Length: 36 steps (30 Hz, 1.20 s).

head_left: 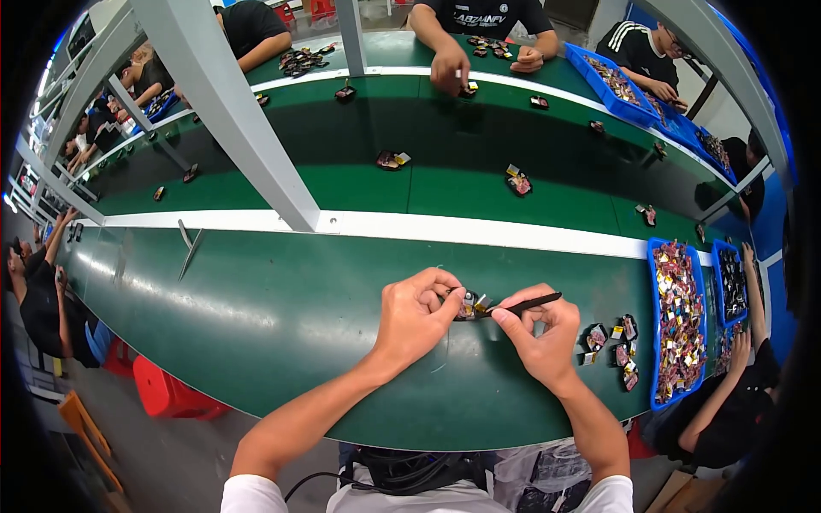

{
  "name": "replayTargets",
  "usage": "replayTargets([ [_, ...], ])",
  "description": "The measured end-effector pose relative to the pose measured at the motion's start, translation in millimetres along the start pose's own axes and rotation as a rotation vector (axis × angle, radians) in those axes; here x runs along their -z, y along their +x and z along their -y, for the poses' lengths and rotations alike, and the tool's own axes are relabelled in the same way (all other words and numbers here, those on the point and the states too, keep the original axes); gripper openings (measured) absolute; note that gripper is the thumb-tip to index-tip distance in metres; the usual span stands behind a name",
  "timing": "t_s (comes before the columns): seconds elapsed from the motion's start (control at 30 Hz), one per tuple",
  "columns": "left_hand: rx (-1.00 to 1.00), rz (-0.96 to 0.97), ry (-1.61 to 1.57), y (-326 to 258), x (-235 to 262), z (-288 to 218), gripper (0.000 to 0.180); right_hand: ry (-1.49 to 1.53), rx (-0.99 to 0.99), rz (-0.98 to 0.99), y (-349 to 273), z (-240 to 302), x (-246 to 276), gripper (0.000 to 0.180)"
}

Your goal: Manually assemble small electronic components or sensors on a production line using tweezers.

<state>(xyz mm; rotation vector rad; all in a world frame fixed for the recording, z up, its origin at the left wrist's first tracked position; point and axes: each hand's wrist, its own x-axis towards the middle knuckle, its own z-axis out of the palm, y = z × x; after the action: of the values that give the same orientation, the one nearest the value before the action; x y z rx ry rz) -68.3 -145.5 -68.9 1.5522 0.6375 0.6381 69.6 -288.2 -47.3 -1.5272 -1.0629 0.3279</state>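
A small dark part [466, 305] with a yellow tag sits just above the green bench [282, 308], near its front middle, pinched in the narrow grip of the left hand [416, 315]. The right hand [540, 332] holds a thin black tool [523, 304] in a closed pencil-like grip, its tip touching the part. Just right of this hand lies a cluster of similar small parts [617, 344], and beyond them a blue tray [653, 325] filled with more. Behind the white divider [479, 231], the conveyor belt [462, 162] carries scattered pieces, with another person's hand [449, 67] at its far side.
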Motion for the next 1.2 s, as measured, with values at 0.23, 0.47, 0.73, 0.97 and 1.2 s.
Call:
replayTargets([
  [0.23,-0.023,-0.029,0.036,-2.8,1.1,-4.3,0.010,-0.110,0.057,-0.018,0.1,4.1,-1.6,0.012],
  [0.47,-0.180,-0.045,0.090,-5.5,-2.4,-6.7,0.010,-0.145,0.051,-0.033,0.4,0.5,-3.1,0.013],
  [0.73,-0.392,-0.103,0.215,-7.1,-4.6,-6.6,0.011,0.015,-0.115,-0.019,2.4,1.8,-2.6,0.012],
  [0.97,-0.475,-0.104,0.263,-6.8,-5.9,-5.1,0.012,0.074,-0.157,-0.021,2.3,-1.8,0.6,0.012],
  [1.2,-0.501,-0.136,0.279,-7.3,-5.5,-3.5,0.011,0.024,-0.109,-0.031,2.1,1.4,-2.4,0.011],
])
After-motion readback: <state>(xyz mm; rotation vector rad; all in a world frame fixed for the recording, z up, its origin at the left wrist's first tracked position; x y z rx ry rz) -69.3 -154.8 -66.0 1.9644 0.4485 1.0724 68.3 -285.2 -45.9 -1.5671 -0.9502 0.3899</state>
